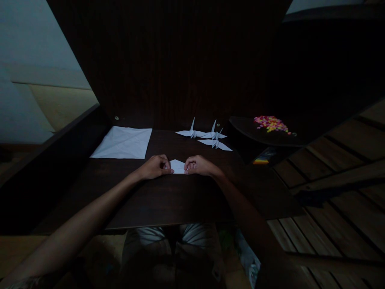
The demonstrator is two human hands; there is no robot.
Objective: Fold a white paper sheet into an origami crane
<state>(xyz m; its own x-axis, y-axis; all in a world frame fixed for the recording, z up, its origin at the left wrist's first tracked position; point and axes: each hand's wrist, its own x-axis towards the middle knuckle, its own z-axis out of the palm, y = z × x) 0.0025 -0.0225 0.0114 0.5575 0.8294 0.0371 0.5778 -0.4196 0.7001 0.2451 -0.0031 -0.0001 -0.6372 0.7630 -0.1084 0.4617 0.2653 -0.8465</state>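
A small folded sheet of white paper (pixel 178 166) lies on the dark wooden desk (pixel 168 200), its top edge coming to a point. My left hand (pixel 157 166) pinches its left end, and my right hand (pixel 197 165) pinches the right end. The fingers of both hands are curled, covering the paper's two sides. Beyond my right hand stand three white paper cranes, among them a left crane (pixel 192 133) and a front crane (pixel 215 143). Creased white paper (pixel 126 142) lies flat at the back left, beyond my left hand.
A raised dark shelf (pixel 252 134) at the right bears a heap of small colourful pieces (pixel 272 123). Below it sits something with a yellow edge (pixel 261 161). A low side panel (pixel 57 148) bounds the desk at left, and a tall back panel (pixel 180 64) rises behind.
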